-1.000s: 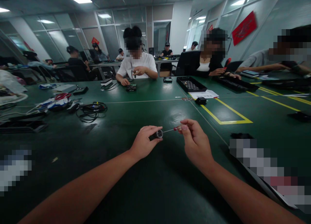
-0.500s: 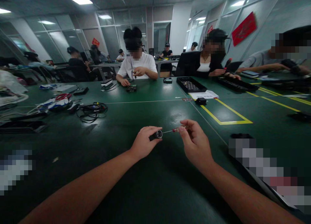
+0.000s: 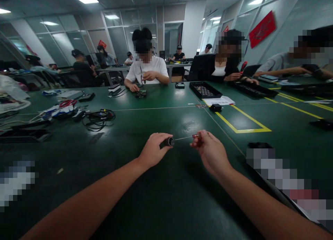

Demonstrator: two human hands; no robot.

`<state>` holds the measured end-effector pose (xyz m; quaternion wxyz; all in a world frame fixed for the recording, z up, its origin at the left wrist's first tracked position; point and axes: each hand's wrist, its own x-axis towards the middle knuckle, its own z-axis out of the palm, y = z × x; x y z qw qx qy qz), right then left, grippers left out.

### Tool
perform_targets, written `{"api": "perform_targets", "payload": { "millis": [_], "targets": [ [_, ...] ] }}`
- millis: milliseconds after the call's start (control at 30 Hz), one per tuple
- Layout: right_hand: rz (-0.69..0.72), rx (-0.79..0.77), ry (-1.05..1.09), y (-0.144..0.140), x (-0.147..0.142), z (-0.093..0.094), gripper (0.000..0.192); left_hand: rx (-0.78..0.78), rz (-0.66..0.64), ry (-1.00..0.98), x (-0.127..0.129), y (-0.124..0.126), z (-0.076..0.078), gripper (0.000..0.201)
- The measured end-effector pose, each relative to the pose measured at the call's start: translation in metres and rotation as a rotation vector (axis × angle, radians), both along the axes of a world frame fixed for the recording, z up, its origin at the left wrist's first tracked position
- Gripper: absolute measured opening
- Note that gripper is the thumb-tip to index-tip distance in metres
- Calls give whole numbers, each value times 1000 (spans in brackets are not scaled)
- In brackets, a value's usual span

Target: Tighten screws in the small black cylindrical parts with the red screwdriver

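My left hand (image 3: 154, 150) is closed around a short black cylinder (image 3: 170, 142), its round open end turned toward the right. What kind of part it is, I cannot make out. My right hand (image 3: 212, 150) grips a screwdriver (image 3: 195, 136) by its red and clear handle. The thin metal shaft runs leftward, and its tip is at the cylinder's open end; whether it is inside or just touching is too small to tell. Both hands are raised over the green tabletop (image 3: 166, 198).
Tangled black cables (image 3: 99, 119) lie at the left. A black tray of small parts (image 3: 204, 90), a white sheet (image 3: 220, 101) and a small black block (image 3: 215, 108) lie ahead to the right, by yellow tape (image 3: 253, 131). A co-worker in white (image 3: 153, 68) sits opposite.
My right hand has turned and its fingers have closed in around the screwdriver handle, which has shifted slightly right and up. My left hand and the cylinder stay almost in place, the cylinder slightly turned.
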<state>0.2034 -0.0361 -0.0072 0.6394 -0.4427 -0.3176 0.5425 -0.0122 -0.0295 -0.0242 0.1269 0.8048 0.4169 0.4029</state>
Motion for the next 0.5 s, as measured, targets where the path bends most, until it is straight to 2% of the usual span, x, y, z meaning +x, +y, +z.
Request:
{"api": "perform_targets", "payload": {
  "millis": [233, 500],
  "targets": [
    [-123, 163, -296, -4, -1, 1, 33, -115, 33, 44, 0, 0, -2, 40],
    [-75, 296, -597, -13, 1, 8, 27, -126, 20, 83, 3, 0, -2, 40]
  ]
}}
